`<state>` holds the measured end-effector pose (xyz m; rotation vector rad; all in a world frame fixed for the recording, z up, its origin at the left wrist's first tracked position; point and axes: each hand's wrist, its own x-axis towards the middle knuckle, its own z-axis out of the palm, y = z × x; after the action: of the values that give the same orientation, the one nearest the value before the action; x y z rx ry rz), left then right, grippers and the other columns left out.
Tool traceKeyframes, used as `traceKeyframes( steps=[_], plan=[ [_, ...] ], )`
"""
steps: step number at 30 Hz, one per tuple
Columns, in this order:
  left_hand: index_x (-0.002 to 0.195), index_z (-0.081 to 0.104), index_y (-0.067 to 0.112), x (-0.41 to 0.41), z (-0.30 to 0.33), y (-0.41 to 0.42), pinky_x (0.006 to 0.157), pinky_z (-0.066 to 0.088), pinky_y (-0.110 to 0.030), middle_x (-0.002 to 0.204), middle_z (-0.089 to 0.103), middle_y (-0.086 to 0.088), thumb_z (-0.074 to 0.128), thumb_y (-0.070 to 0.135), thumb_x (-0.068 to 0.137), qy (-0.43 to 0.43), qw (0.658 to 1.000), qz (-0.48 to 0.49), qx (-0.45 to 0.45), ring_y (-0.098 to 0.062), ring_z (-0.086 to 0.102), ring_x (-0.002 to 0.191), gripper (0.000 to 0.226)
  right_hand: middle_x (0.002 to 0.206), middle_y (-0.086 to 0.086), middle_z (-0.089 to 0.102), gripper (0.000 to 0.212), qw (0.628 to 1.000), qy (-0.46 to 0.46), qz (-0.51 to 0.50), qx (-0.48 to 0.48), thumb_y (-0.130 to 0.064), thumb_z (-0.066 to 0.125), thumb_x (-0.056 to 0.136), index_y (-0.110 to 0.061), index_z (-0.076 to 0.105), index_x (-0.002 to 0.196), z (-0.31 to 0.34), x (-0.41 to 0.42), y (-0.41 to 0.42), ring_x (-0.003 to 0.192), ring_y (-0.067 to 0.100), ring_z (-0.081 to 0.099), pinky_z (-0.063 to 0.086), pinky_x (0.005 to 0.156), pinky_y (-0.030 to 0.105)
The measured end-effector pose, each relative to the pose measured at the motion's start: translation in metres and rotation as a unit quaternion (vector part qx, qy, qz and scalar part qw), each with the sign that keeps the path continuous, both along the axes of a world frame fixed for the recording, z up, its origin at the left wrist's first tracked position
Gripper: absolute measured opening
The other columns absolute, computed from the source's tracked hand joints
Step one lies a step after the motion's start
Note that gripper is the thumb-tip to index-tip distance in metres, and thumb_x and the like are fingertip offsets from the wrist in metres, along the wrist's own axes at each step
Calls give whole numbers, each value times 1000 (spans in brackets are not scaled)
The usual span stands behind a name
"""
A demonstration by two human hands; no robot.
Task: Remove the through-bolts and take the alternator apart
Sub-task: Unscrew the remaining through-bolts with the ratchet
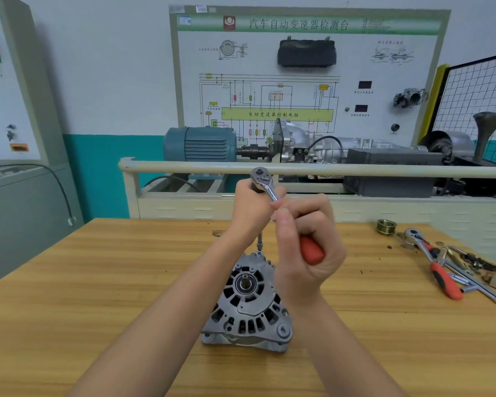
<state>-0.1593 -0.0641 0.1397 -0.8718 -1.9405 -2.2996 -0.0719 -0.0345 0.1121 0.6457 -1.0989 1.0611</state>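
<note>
The alternator (248, 305) is cast in matt grey metal with a rough finish. The ratchet (265, 183) is made of glossy chromed steel, with a smooth red plastic handle. The counter (98, 282) is finished in grained, satin wood.

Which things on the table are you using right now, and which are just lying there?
In use:
alternator
ratchet with red handle, held by left hand and right hand
extension bar

Lying about:
pulley
spare ratchet
small loose parts

My right hand (304, 239) grips the red-handled steel ratchet (272, 193); my left hand (251, 204) steadies its head above the grey cast-metal alternator (248, 305) on the wooden worktop (98, 282).
</note>
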Motion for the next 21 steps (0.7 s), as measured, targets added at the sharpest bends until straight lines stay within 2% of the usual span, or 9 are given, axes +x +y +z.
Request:
traceKeyframes(
  steps=[2,4,6,8,10,12,14,17,21],
  plan=[
    [50,39,20,2,2,-3,50,26,-26,51,36,1,54,-6,83,47,999,17,-3,-13,29,51,44,63,3,56,30,997,-14,48,-51,2,55,80,-12,49,54,7,3,8,60,27,56,47,59,43],
    [52,41,15,2,1,-7,45,23,-24,48,34,0,57,-8,80,58,998,1,-6,-11,26,43,39,56,-2,53,37,974,-43,184,-129,4,53,79,-20,52,51,20,4,17,53,19,54,49,58,36],
    [57,45,10,-1,-1,-14,44,25,-25,46,36,0,57,-9,82,76,996,-39,-4,-12,28,39,34,48,-3,43,42,909,-95,335,-229,3,49,83,-19,47,47,37,-2,33,44,14,46,48,53,28],
    [55,45,9,-3,0,-21,44,28,-26,42,39,0,58,-8,83,111,990,-83,-39,-15,31,37,35,44,-4,35,50,824,-167,435,-323,-4,45,92,-18,42,44,56,-14,52,37,11,38,44,45,22],
    [54,47,8,-2,3,-24,45,33,-26,41,42,-2,59,-7,84,143,978,-123,-86,-18,35,38,36,41,-6,33,48,748,-233,493,-379,-10,46,96,-16,40,48,75,-30,66,32,8,35,38,37,18],
    [54,48,7,0,6,-21,48,35,-26,41,43,-5,61,-6,83,152,970,-150,-120,-19,37,40,35,39,-6,35,39,700,-305,515,-390,-15,52,95,-15,40,58,91,-49,74,29,7,35,34,32,16],
    [51,46,8,3,6,-14,48,35,-24,39,42,-3,63,-4,83,155,967,-147,-136,-19,37,39,38,39,-6,37,35,682,-392,510,-349,-21,58,94,-15,41,64,105,-66,74,28,6,36,33,29,15],
    [48,40,13,7,1,-1,47,30,-23,40,35,4,64,-2,80,140,978,-92,-126,-13,31,39,43,39,-8,40,33,685,-518,460,-227,-29,57,95,-15,43,68,117,-83,67,29,3,39,31,29,12],
    [49,38,12,9,-5,3,47,29,-22,41,32,7,61,-5,77,141,984,-42,-105,-9,28,41,40,43,-6,47,32,716,-621,311,-70,-36,56,94,-10,52,77,126,-91,52,33,4,44,36,32,14]
  ],
)
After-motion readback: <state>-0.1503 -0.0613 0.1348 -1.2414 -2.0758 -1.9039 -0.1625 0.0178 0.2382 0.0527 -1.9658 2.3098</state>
